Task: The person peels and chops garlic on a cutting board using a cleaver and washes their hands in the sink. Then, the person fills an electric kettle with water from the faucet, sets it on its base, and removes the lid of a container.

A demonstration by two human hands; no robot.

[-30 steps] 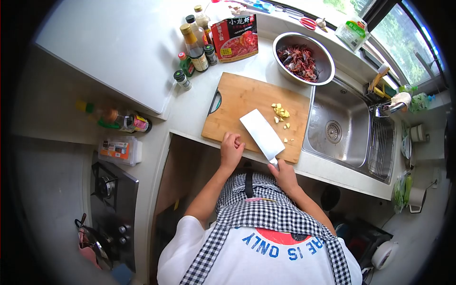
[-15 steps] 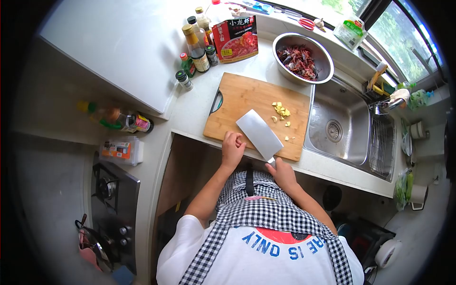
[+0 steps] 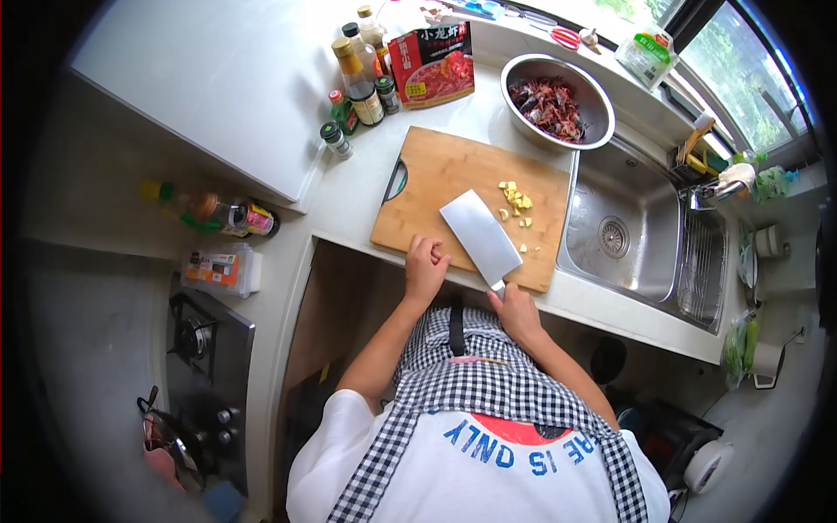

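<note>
Right hand (image 3: 517, 313) clenched the cleaver (image 3: 481, 235) by its handle; I saw yellow chunks (image 3: 516, 200) at its twelve o'clock, cut, not minced

Blue capitals on the white shirt (image 3: 494, 488) are reading "RE IS ONLY" — upside down to the camera, with the checked apron (image 3: 471, 397) cutting into the line. The red and black packet (image 3: 436, 74) is showing "小龙虾" along its top (its smaller characters are blurring). Labels on the bottles (image 3: 368, 106), plastic box (image 3: 248, 275) and green-printed bag (image 3: 648, 54) are looking too small to read.
</note>
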